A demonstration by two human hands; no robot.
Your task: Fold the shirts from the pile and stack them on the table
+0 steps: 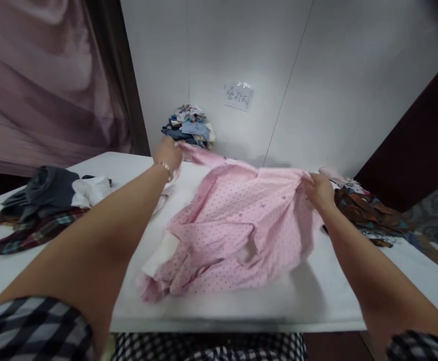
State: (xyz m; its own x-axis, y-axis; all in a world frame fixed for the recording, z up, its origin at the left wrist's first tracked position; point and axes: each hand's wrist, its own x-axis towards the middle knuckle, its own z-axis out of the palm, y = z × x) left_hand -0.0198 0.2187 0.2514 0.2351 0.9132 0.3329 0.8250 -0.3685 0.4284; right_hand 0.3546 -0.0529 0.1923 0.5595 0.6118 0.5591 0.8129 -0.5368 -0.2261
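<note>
A pink shirt (237, 200) with small dark dots and buttons is stretched between my two hands over the white table (211, 311). My left hand (168, 154), blurred by motion, grips one end of it at the far side of the table. On the other side, my right hand (319, 190) is closed round the opposite edge, lifted off the tabletop. The lower part of the shirt hangs in folds, and a sleeve with a pale patch trails at the near left.
Grey, white and plaid clothes (49, 200) lie at the left. A pile of folded clothes (191, 125) stands by the back wall, below a handwritten sign (238, 96). At the right are brown patterned clothes (365, 208). A pink curtain (46, 80) hangs at far left.
</note>
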